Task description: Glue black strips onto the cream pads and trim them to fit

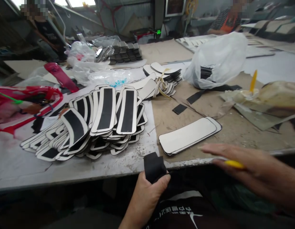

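We see our left hand (151,190) just below the near edge of the worktop (128,165), thumb and fingers closed around a black strip (153,167); whether it is one folded length or several, we cannot tell. Our right hand (252,165) reaches in over the near edge, to the right, fingers stretched and blurred, with a yellow tool (234,164) pinched beneath them; its tip is too unclear to read.

Between and beyond our hands lie the white pieces (188,135), stacked flat on the brown sheet (233,138) close to the worktop's near edge. Their long axis slants, left end nearer us, right end farther in. Our right fingertips are just beside the near long side, touching or not we cannot say; the left hand sits farther off, its strip near the left end. The pile (104,111) fills the worktop's left side.
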`<state>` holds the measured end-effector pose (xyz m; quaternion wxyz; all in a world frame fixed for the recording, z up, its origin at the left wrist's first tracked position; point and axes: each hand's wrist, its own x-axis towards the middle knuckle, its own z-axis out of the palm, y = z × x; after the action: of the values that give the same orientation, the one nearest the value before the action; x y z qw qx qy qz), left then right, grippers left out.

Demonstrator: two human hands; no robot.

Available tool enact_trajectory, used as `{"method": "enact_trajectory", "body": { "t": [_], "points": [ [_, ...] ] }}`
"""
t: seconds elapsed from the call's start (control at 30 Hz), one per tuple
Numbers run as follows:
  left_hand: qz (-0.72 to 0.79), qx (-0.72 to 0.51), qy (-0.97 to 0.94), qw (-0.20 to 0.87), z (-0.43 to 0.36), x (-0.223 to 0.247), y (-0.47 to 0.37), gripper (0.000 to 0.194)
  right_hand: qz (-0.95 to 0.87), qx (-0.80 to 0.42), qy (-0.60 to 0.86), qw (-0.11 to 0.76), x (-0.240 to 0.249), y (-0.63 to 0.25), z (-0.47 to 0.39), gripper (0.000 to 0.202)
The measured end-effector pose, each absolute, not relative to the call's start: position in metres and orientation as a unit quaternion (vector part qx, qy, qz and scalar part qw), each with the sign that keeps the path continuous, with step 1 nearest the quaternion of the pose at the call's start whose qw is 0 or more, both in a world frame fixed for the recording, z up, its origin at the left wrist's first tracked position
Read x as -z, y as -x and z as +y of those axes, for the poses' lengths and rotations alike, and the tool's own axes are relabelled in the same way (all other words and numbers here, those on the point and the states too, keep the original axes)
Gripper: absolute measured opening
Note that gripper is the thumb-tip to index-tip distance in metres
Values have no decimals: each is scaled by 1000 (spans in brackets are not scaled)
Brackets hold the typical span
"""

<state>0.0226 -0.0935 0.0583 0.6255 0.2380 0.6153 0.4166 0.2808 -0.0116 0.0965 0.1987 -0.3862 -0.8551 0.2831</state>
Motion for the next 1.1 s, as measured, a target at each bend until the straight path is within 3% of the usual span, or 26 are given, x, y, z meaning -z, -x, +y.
{"method": "enact_trajectory", "body": {
  "t": [0.07, 0.17, 0.3, 0.53, 0.73, 0.93, 1.1],
  "points": [
    [593, -424, -250, 637, -89, -64, -33, 34, -847, -378, 352, 127, -95, -246, -22, 42],
    [580, -445, -234, 641, -84, -69, -43, 34, -812, -464, 339, 104, -86, -203, -25, 24],
    [555, -473, -152, 668, -82, -67, -43, 36, -774, -522, 352, 67, -78, -195, -14, 29],
    [558, -574, -19, 599, -61, -44, -30, 28, -795, -453, 402, 32, -98, -216, 39, 28],
    [563, -565, -74, 599, -38, -35, -38, 29, -765, -519, 382, 3, -91, -199, 80, 23],
    [583, -557, -108, 582, -28, -31, -41, 36, -787, -471, 396, -50, -70, -191, 98, 21],
    [611, -543, -137, 560, -23, -37, -46, 31, -796, -442, 408, -62, -65, -192, 102, 20]
  ]
}}
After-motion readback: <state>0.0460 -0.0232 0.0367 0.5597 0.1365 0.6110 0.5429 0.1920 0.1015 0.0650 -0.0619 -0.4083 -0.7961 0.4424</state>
